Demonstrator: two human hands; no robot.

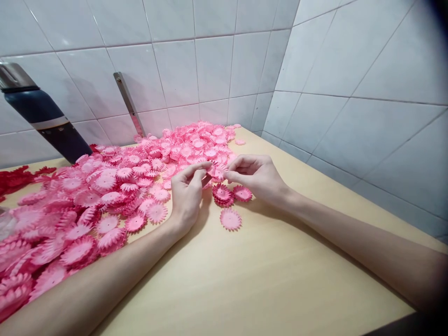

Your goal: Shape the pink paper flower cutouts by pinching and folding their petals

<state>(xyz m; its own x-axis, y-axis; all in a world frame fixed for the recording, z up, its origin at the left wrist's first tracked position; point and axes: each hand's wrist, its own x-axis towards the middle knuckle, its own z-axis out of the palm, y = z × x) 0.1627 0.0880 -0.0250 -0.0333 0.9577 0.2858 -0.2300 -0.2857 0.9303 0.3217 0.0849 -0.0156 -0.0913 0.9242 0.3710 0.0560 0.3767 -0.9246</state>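
Note:
A small pink piece point(217, 171) with a toothed edge is held between my two hands. My left hand point(189, 191) pinches its left side with thumb and fingers. On the right side, the fingertips of my right hand point(257, 175) close on its edge. Just below lie a small stack of darker pink flower pieces point(223, 194), another pink piece point(242, 192) and a single pale pink disc point(230, 219). A large heap of pink flower pieces point(105, 182) spreads behind and to the left of my left hand.
A dark blue bottle point(45, 112) stands tilted in view at the left, near red pieces point(17, 179). A metal strip point(129, 102) rises against the tiled wall point(175, 60). The pale wooden table point(227, 280) meets another tiled wall at right.

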